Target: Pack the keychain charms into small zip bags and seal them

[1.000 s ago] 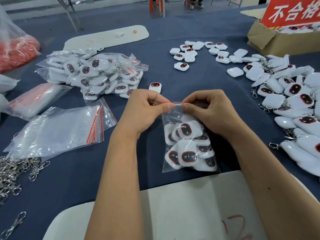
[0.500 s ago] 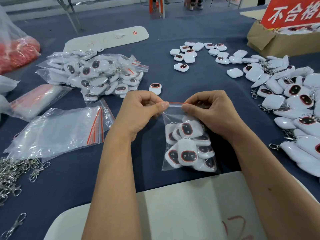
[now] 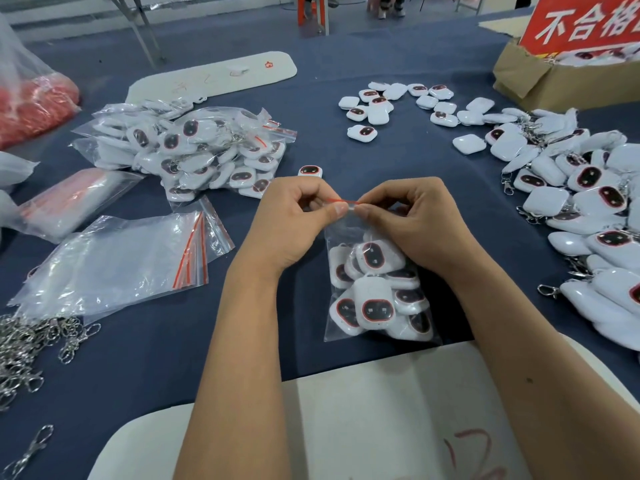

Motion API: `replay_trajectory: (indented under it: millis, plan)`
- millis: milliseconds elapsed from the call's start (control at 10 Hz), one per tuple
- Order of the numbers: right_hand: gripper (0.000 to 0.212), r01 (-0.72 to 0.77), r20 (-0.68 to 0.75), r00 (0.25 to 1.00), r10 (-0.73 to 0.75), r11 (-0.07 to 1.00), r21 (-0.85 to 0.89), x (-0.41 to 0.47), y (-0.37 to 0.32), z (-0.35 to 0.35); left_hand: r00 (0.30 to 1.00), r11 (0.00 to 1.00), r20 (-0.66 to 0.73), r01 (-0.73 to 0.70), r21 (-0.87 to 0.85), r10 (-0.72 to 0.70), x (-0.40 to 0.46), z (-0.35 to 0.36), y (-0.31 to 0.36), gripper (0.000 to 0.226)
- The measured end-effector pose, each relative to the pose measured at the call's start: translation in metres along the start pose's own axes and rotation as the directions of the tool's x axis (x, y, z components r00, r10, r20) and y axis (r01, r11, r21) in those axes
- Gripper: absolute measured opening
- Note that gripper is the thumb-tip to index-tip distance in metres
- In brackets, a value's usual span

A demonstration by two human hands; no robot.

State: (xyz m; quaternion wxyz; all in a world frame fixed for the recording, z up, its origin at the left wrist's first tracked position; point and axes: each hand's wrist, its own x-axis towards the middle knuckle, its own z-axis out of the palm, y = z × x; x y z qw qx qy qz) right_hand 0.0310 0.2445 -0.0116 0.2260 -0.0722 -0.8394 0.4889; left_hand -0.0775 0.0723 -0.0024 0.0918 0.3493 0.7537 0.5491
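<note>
Hands (image 3: pixel 356 220) pinching red zip strip, clear crinkled bag (image 3: pixel 377 289), glossy white charms (image 3: pixel 375 306)

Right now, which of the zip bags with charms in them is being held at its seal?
The filled zip bag in front of the person, between the forearms; both hands pinch its red seal strip. The other filled bags lie untouched, piled far left.

Both bare forearms reach forward from the bottom of the view and angle inward, so the two hands meet at the middle. The left hand (image 3: pixel 294 220) is curled, its thumb and forefinger closed in a pinching grip, the thumb tip pointing right. The right hand (image 3: pixel 415 220) mirrors it, fingers curled under and thumb pressed against the forefinger, its tip almost touching the left thumb.
</note>
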Motion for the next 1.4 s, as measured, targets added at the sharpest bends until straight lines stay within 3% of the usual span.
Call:
replay_trajectory:
  millis: [100,200,300,400,500,600,700,800,900,1000,1100,1200,1300,1400]
  plan:
    - [0.014,-0.081,-0.061,0.995,0.079,0.997,-0.02,0.001,0.007,-0.009,0.998,1.0,-0.054,0.008,-0.014,-0.009,0.0,-0.005,-0.006,0.015]
    - [0.024,-0.072,-0.136,0.989,0.066,0.997,-0.039,0.002,0.009,-0.013,0.994,0.988,-0.059,0.088,-0.127,-0.096,-0.001,-0.004,-0.007,0.016]
    - [0.025,-0.032,-0.192,0.981,0.027,0.999,-0.026,0.002,0.007,-0.01,0.959,0.92,0.105,0.281,-0.273,-0.262,-0.005,-0.002,-0.003,0.007]
    - [0.019,-0.054,-0.212,0.975,0.061,0.998,0.042,0.001,0.007,-0.01,0.932,0.894,0.182,0.354,-0.273,-0.313,-0.009,-0.002,-0.001,0.005]
    - [0.034,-0.119,-0.152,0.981,0.118,0.993,0.003,0.0,0.01,-0.012,0.954,0.914,0.118,0.299,-0.275,-0.276,-0.009,-0.005,0.0,0.005]
    - [0.042,-0.088,-0.17,0.983,0.075,0.994,-0.071,0.0,0.008,-0.011,0.97,0.911,0.094,0.243,-0.333,-0.224,-0.008,-0.008,0.001,0.009]
    - [0.045,-0.104,-0.234,0.967,0.106,0.994,0.023,0.0,0.0,-0.003,0.983,0.906,0.057,0.184,-0.382,-0.175,-0.007,-0.01,0.001,0.018]
    - [0.06,-0.188,-0.001,0.982,0.19,0.971,0.148,-0.002,-0.009,0.005,0.982,0.879,-0.087,0.111,-0.463,-0.17,-0.004,-0.013,0.002,0.019]
    - [0.047,-0.189,0.242,0.961,0.131,0.954,0.232,-0.006,-0.016,0.018,0.925,0.844,-0.317,0.005,-0.536,-0.207,-0.001,-0.017,0.003,0.013]
    - [0.053,-0.176,0.211,0.972,0.101,0.91,0.374,0.001,-0.023,0.044,0.815,0.869,-0.533,-0.075,-0.489,-0.23,0.001,-0.026,0.004,0.011]
    - [0.046,-0.172,0.12,0.984,0.132,0.876,0.45,0.026,-0.038,0.08,0.609,0.926,-0.761,-0.111,-0.36,-0.222,0.0,-0.038,0.006,0.029]
    - [0.037,-0.245,0.223,0.964,0.147,0.818,0.521,0.049,-0.051,0.104,0.471,0.981,-0.878,-0.111,-0.16,-0.089,-0.005,-0.041,0.01,0.038]
    - [0.031,-0.154,0.158,0.979,0.13,0.976,0.155,0.056,-0.053,0.1,0.427,0.993,-0.897,-0.052,0.101,0.114,-0.006,-0.038,0.009,0.031]
    - [0.032,-0.053,-0.203,0.977,0.057,0.998,0.025,0.055,-0.052,0.07,0.619,0.985,-0.771,-0.024,0.174,0.151,0.003,-0.02,0.006,0.013]
